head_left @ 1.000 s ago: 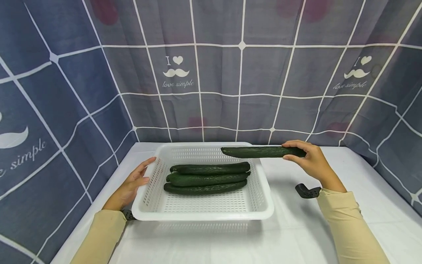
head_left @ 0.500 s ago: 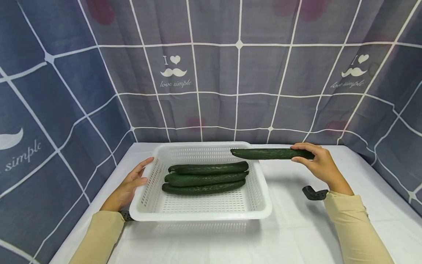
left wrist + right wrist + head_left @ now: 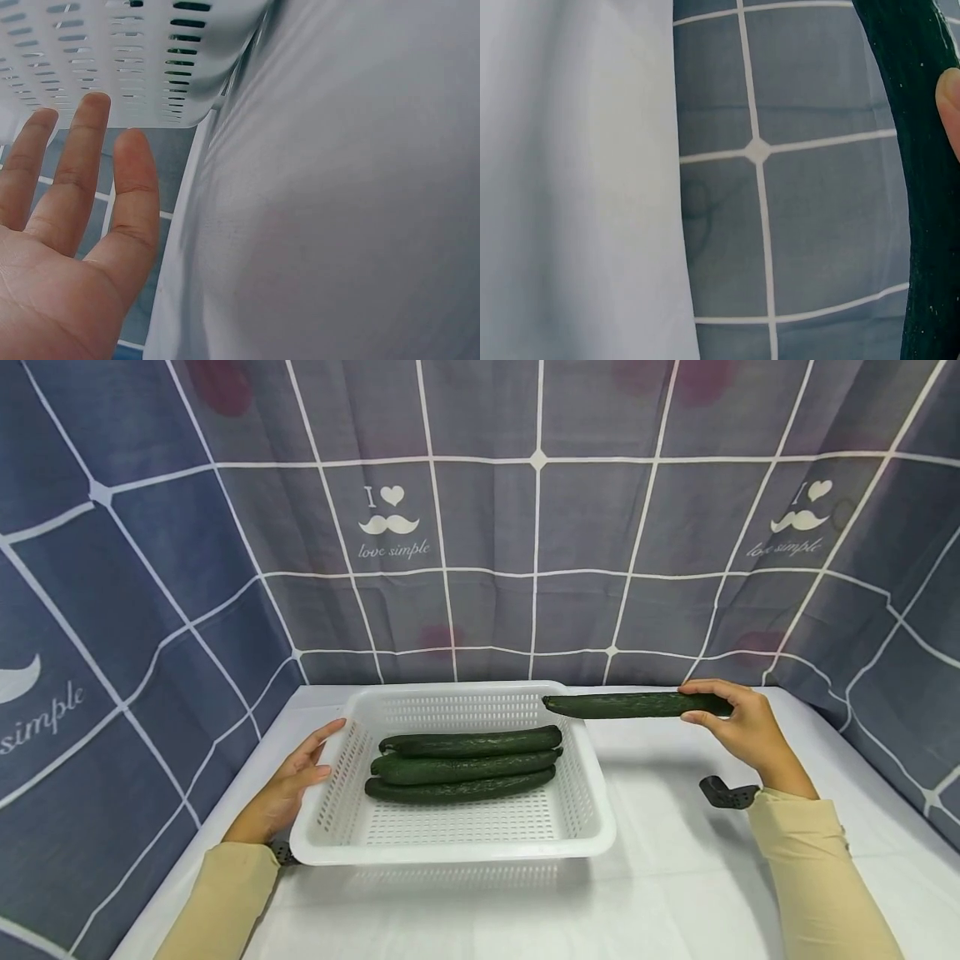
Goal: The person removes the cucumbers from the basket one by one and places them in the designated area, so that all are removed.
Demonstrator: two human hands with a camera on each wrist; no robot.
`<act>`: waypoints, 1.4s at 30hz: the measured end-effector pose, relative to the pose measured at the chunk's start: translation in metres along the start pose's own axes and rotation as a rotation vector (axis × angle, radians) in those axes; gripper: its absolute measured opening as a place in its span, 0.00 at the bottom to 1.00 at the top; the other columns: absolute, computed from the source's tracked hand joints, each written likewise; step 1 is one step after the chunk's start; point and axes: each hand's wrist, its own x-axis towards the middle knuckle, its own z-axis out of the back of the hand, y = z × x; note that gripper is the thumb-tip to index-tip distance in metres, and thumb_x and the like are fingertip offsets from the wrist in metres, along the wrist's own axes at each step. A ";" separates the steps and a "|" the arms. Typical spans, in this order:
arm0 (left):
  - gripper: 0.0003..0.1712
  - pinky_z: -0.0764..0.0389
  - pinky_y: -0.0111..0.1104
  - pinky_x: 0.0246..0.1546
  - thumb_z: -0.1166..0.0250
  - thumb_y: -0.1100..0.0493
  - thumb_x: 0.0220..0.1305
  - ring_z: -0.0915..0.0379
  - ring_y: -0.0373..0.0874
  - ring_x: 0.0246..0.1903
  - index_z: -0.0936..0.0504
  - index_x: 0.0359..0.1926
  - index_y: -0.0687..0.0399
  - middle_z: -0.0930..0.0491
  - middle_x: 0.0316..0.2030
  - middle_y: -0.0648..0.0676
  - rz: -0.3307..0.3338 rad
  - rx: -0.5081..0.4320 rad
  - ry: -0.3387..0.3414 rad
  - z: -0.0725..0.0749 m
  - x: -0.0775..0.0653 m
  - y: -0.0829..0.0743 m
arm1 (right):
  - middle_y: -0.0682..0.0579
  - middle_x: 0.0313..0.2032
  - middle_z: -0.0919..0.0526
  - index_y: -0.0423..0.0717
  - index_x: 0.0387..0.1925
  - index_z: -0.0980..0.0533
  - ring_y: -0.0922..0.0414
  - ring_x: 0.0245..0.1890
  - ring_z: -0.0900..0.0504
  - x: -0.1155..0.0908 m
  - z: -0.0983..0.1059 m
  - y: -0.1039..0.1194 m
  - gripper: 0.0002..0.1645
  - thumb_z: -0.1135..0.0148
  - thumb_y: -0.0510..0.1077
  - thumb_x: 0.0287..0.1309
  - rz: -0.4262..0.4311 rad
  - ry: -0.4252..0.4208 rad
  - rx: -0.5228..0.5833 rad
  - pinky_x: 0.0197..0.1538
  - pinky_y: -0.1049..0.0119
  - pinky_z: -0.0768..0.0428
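Note:
My right hand pinches one end of a dark green cucumber, fingers above and thumb below. That cucumber is held level, its far tip over the basket's right back corner. Only part of the cucumber and a fingertip show in the right wrist view. Three more cucumbers lie side by side in a white perforated plastic basket. At the basket's left side is my left hand, thumb by the rim. Its fingers look straight in the left wrist view, close to the slotted wall.
A white cloth covers the table. Grey-blue curtains with white grid lines stand close behind and at both sides. A black device sits at the right wrist, casting a shadow.
My right hand has moved to the right with the cucumber, drawing its tip toward the basket's right edge. The left hand stays by the basket; the whole head view shifts slightly.

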 end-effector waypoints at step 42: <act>0.35 0.18 0.38 0.55 0.43 0.60 0.79 0.26 0.38 0.63 0.33 0.79 0.24 0.29 0.71 0.39 0.043 0.072 -0.067 -0.001 -0.001 0.001 | 0.52 0.43 0.09 0.29 0.48 0.14 0.76 0.40 0.22 -0.017 0.001 -0.058 0.20 0.19 0.28 0.52 -0.284 0.265 0.039 0.45 0.82 0.27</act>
